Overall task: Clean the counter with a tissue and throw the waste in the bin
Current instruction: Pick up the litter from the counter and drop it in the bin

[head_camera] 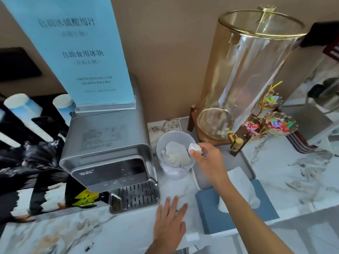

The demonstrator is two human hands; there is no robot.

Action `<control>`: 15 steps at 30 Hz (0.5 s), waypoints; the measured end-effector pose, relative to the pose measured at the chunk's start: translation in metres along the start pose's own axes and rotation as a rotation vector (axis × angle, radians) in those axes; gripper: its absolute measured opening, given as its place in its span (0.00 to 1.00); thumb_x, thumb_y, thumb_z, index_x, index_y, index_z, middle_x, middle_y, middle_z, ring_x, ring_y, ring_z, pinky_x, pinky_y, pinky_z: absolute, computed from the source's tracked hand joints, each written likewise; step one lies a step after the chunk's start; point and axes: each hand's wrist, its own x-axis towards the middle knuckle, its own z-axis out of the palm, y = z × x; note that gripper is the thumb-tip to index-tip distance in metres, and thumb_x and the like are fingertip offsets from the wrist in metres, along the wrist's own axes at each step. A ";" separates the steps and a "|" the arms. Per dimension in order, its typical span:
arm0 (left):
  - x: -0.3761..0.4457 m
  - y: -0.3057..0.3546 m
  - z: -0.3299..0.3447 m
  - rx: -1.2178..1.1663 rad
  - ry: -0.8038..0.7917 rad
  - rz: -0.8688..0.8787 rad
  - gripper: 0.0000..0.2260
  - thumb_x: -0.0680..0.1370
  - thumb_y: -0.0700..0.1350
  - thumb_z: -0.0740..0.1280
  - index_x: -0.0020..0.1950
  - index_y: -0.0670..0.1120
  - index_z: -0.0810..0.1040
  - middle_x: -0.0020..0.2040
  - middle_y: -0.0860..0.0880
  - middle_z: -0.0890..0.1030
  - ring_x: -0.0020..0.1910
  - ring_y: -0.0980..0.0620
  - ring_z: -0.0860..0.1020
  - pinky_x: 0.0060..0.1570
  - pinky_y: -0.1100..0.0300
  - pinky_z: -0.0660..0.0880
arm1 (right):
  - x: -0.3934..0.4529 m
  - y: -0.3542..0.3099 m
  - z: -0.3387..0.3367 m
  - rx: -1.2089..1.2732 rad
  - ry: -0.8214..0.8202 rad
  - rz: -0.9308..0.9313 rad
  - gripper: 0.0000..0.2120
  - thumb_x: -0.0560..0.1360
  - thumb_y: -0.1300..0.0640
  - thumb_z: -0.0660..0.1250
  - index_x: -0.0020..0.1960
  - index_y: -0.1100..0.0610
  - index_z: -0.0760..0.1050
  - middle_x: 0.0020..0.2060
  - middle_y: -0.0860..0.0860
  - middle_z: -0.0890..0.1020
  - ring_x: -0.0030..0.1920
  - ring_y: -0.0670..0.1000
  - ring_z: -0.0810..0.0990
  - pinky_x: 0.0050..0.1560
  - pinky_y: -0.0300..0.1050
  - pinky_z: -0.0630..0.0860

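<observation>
My right hand [207, 158] holds a crumpled white tissue [195, 148] at the right rim of a small translucent white bin [165, 171], which stands on the marble counter [117, 230] and holds other crumpled tissues. My left hand [170, 220] lies flat on the counter in front of the bin, fingers spread, holding nothing. A blue tissue box [236, 219] with a white sheet sticking out sits under my right forearm.
A silver water dispenser [110, 147] with a blue sign [84, 52] on top stands left of the bin. A glass drink dispenser [247, 79] on a wooden stand sits on a grey tray [240, 162]. Glass bowls of coloured sweets [278, 123] are at right.
</observation>
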 end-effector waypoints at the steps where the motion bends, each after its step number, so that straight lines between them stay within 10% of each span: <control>1: 0.000 0.003 -0.001 -0.004 -0.010 -0.025 0.29 0.64 0.56 0.73 0.67 0.58 0.77 0.71 0.47 0.76 0.70 0.40 0.72 0.71 0.47 0.42 | 0.004 -0.001 0.000 -0.027 -0.027 -0.014 0.05 0.75 0.53 0.71 0.48 0.48 0.76 0.38 0.41 0.79 0.38 0.41 0.79 0.29 0.27 0.71; 8: 0.000 0.024 0.006 -0.023 -0.025 -0.207 0.29 0.64 0.57 0.73 0.66 0.60 0.77 0.71 0.48 0.76 0.70 0.41 0.72 0.70 0.47 0.46 | 0.020 -0.001 0.012 -0.258 -0.174 -0.196 0.07 0.73 0.52 0.69 0.49 0.54 0.79 0.40 0.48 0.80 0.41 0.49 0.78 0.39 0.45 0.73; 12: 0.000 0.032 0.008 -0.051 -0.021 -0.294 0.30 0.64 0.59 0.72 0.67 0.61 0.76 0.71 0.48 0.76 0.67 0.42 0.76 0.63 0.44 0.74 | 0.020 -0.003 0.015 -0.365 -0.223 -0.238 0.09 0.74 0.50 0.68 0.50 0.53 0.78 0.43 0.52 0.82 0.45 0.56 0.81 0.43 0.53 0.79; 15: 0.000 0.031 0.004 -0.063 -0.028 -0.316 0.30 0.65 0.60 0.72 0.67 0.62 0.76 0.71 0.47 0.76 0.67 0.42 0.76 0.59 0.45 0.76 | 0.021 -0.007 0.016 -0.375 -0.239 -0.234 0.15 0.76 0.50 0.68 0.60 0.53 0.76 0.53 0.54 0.82 0.53 0.59 0.81 0.50 0.56 0.79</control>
